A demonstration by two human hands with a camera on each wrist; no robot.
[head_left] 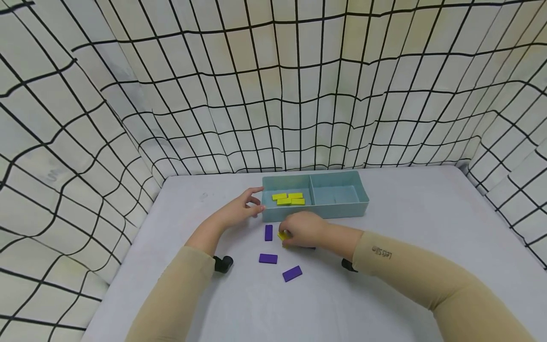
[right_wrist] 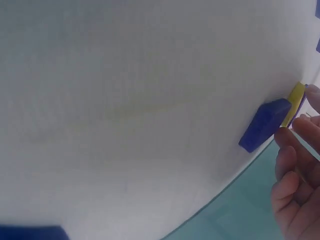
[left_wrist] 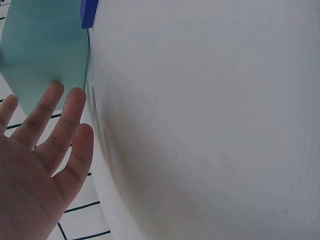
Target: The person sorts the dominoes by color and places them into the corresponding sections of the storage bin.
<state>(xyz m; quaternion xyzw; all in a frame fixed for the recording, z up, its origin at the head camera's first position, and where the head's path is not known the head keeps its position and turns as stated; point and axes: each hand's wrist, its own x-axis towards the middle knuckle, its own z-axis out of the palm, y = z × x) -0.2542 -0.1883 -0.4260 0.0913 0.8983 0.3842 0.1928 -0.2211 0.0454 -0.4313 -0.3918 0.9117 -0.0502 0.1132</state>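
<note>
Where your right hand (head_left: 304, 229) pinches: a flat, bright yellow block (head_left: 282, 235), partly hidden, clamped between the fingers.
Just beside those fingers: a deep purple block (right_wrist: 265, 125).
Your left hand (head_left: 237, 209): fingers spread apart, tips at the pale teal box (head_left: 337, 211).

Legible in the head view, right of centre in the lower half: small dark lettering (head_left: 381, 252), upside down, to be read as "Lets Slim", printed lengthwise on the tan right sleeve (head_left: 420, 278), near its wrist end.
</note>
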